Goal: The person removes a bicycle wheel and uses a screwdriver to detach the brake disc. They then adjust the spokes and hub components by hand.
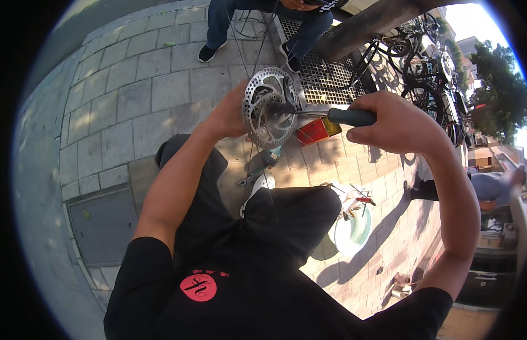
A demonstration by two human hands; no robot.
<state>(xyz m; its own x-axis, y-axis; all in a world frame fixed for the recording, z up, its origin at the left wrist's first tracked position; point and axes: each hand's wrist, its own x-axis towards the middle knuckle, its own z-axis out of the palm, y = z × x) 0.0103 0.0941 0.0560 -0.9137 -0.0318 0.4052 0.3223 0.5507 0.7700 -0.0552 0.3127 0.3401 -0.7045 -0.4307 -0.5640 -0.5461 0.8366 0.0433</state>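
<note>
A spoked bicycle wheel with a silver, perforated disc brake rotor [256, 127] stands upright in front of me. My left hand [228, 115] grips the wheel at its hub from the left, and the rotor hides most of its fingers. In my closed right hand [382, 122] is a screwdriver [348, 117] with a dark green handle. Its thin shaft runs leftward, and the tip meets the dark, greasy-looking middle of the hub [279, 110]. Whether the tip sits in a slot or only touches the surface, I cannot tell.
Beyond the wheel a seated person [221, 25] faces me beside a metal grate [323, 79] and a tree trunk [365, 25]. A red and yellow tin [313, 131], a teal power tool [271, 155] and a pale tub of tools [354, 229] stand on the paving. Bicycles [425, 73] are parked at right.
</note>
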